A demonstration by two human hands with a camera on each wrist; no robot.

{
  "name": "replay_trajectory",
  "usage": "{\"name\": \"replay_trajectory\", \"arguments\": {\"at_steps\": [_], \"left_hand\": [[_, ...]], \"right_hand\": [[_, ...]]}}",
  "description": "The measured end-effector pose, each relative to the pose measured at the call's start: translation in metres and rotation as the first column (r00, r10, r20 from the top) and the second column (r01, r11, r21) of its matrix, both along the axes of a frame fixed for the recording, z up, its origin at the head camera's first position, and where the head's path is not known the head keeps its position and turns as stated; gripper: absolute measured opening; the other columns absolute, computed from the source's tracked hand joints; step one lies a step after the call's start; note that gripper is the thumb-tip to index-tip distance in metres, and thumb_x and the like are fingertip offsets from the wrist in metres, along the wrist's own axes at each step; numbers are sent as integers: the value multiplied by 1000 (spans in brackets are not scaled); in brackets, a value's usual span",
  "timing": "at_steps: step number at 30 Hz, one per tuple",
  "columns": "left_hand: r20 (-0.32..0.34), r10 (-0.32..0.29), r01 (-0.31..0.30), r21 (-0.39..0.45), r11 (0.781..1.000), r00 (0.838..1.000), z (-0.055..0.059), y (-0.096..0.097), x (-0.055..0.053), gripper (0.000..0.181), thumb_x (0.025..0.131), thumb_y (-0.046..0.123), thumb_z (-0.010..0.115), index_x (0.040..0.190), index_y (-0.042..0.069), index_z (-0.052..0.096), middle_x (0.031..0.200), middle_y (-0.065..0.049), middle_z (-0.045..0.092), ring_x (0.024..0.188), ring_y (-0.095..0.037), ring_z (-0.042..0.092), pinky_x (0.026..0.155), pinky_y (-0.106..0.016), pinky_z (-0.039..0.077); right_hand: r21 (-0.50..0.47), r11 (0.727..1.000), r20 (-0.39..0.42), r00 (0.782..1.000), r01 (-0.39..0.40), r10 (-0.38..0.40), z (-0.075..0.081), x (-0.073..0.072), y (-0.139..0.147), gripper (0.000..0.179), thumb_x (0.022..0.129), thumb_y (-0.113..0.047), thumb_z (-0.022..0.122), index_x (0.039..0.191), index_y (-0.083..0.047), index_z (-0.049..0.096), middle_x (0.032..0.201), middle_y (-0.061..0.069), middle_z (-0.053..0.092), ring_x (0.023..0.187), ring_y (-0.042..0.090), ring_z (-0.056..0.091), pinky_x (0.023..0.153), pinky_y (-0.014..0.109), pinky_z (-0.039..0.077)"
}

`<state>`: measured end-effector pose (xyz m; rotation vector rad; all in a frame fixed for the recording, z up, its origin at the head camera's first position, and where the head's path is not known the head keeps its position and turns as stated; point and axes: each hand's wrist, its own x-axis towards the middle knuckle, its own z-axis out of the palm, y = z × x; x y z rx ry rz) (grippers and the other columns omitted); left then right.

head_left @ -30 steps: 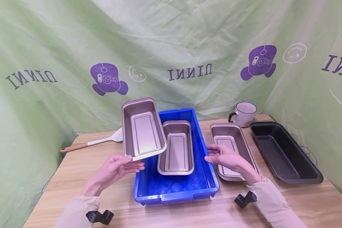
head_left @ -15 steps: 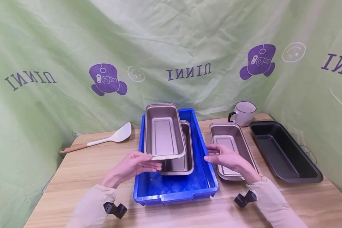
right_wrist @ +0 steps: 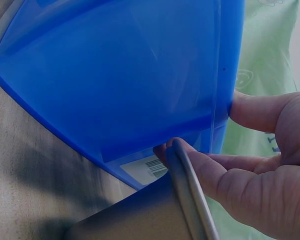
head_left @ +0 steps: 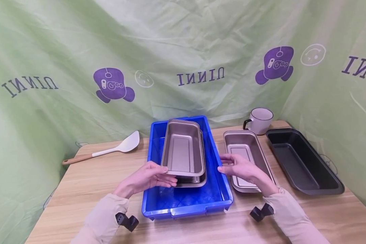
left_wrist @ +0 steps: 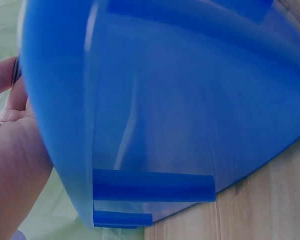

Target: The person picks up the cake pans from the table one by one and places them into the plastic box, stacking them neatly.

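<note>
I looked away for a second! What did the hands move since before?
The left hand carried the loaf pan it holds from the left of the blue bin rightward and down, over the pan already inside. The right hand stayed at the bin's edge by the other metal pan. The mug, spatula and black pan stayed put.

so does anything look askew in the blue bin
Yes: the silver loaf pan gripped by the left hand sits tilted, its near end raised above the second silver pan under it in the blue plastic bin, not nested flush.
</note>
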<state>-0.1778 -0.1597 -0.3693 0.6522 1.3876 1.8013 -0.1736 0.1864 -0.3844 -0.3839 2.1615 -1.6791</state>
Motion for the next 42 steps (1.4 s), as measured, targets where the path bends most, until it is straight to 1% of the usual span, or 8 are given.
{"name": "replay_trajectory", "arguments": {"at_steps": [6,12,17,23,26,29,33,42], "left_hand": [[12,-15,16,-88,996,1000,0,5,-2,30,101,10,43,112,-5,67,102,-17,71,96,-25,69,86,-37,54],[15,51,-46,-241,969,999,2,8,-5,39,100,15,47,117,-19,56,101,-22,69,91,-26,70,82,-39,55],[-24,94,-96,-377,921,995,8,9,-5,40,100,16,48,118,-18,56,103,-27,67,86,-24,70,81,-41,56],[-170,94,-172,-531,830,981,21,15,2,38,96,18,55,108,-18,62,91,-23,70,77,-24,70,74,-40,57],[-237,90,-214,-570,793,967,24,17,4,33,95,16,59,102,-15,66,85,-20,71,74,-24,70,71,-40,58],[-290,87,-248,-582,774,953,23,17,4,26,92,13,63,95,-12,68,81,-19,71,71,-24,70,69,-41,58],[-331,81,-269,-575,772,940,23,17,4,19,88,8,65,90,-11,70,78,-18,70,68,-22,69,68,-39,58],[-351,72,-267,-547,793,934,30,12,2,24,88,6,66,99,-16,65,83,-21,70,76,-31,70,75,-46,57]], "right_hand": [[-2,1000,1,1000,4,-4,-2,-1,1,65,89,-10,65,135,22,31,134,38,43,119,42,51,96,42,48],[-5,1000,-7,1000,-5,5,-2,-1,1,65,90,-9,63,136,22,30,135,39,42,120,42,50,95,41,48],[-7,1000,-6,1000,-9,9,-1,0,0,65,90,-9,63,136,23,29,135,39,41,120,42,50,96,41,48],[3,1000,-7,1000,-4,4,-1,0,1,65,90,-8,63,136,22,29,135,39,41,120,41,50,96,41,48],[3,1000,-5,1000,-4,4,-1,0,1,65,90,-9,63,136,22,29,135,39,41,120,41,50,95,41,48],[5,1000,-9,1000,-8,8,0,0,0,65,90,-9,63,136,22,29,135,39,41,120,41,51,95,41,48],[11,1000,-8,1000,-5,5,1,0,0,66,89,-9,63,136,22,29,135,39,41,121,42,49,96,41,48],[12,1000,-5,1000,9,-9,1,0,0,66,88,-9,64,136,22,31,135,38,42,123,43,47,97,41,47]]}}
